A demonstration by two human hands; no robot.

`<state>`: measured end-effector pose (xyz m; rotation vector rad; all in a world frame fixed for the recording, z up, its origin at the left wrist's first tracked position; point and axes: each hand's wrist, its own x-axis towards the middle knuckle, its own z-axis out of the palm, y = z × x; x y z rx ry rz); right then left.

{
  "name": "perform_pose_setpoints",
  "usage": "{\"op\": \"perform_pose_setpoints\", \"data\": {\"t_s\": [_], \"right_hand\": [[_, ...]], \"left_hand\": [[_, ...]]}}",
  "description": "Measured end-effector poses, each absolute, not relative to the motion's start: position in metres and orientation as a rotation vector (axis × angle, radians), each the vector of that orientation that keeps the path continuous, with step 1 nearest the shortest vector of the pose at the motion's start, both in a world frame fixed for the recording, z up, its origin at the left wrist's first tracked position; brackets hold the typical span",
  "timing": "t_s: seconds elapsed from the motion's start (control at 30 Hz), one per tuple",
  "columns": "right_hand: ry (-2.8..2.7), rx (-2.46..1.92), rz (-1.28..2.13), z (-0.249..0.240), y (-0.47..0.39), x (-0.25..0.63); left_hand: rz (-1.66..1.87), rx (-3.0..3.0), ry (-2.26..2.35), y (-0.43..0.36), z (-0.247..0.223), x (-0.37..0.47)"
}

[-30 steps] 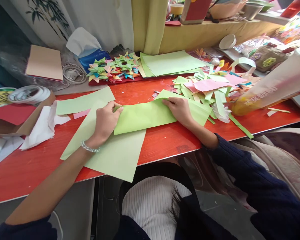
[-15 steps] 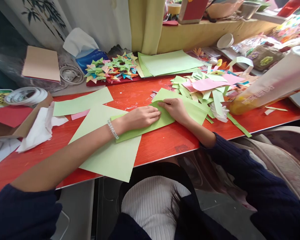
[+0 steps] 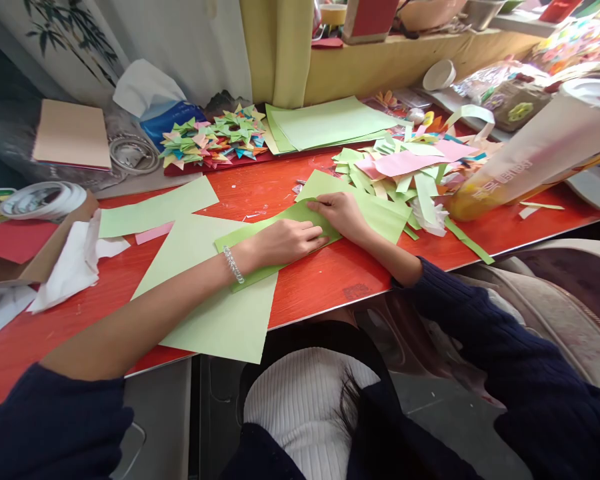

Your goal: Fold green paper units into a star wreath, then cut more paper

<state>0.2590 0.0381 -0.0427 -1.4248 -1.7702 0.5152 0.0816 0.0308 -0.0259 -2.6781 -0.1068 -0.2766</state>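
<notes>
A folded strip of green paper (image 3: 255,270) lies slantwise in front of me, partly over a larger pale green sheet (image 3: 230,320). My left hand (image 3: 285,243), below a clear bead bracelet, rests on the strip near its lower edge, its fingers bent and pressed together on the paper. The fingers of my right hand (image 3: 337,212) are pinched on the strip's upper edge. Under that hand, another green sheet (image 3: 380,207) reaches to the right. A smaller pale green piece (image 3: 155,208) lies at the left.
Cut paper strips (image 3: 415,167) are heaped at the right beside a tall plastic cup (image 3: 530,153). Folded paper stars (image 3: 215,137) and stacked green sheets (image 3: 330,123) sit at the back. A cardboard box (image 3: 55,243) and white tissue (image 3: 73,267) are at the left.
My left hand has slid down toward the strip's lower edge, fingertips slightly to the right. My right hand keeps its pinch. The whole view has shifted a little.
</notes>
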Motion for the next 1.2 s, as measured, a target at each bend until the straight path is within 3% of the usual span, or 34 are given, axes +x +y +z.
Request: {"op": "perform_pose_setpoints", "data": {"t_s": [0.8,0.97,1.13,1.2], "right_hand": [[-1.807,-1.442,0.492,-0.049,0.041,0.262],[-1.859,-1.568,0.383,-0.037,0.037,0.259],[-1.998,-1.491,0.035,-0.016,-0.01,0.269],[-2.191,-1.415,0.097,-0.022,-0.038,0.274]], "left_hand": [[-0.052,-2.754,-0.34,0.013,-0.022,0.068],[-0.048,-2.812,-0.447,0.009,-0.024,0.065],[0.023,-2.793,-0.446,0.008,-0.017,0.067],[0.037,-2.788,-0.448,0.007,-0.016,0.068]]}}
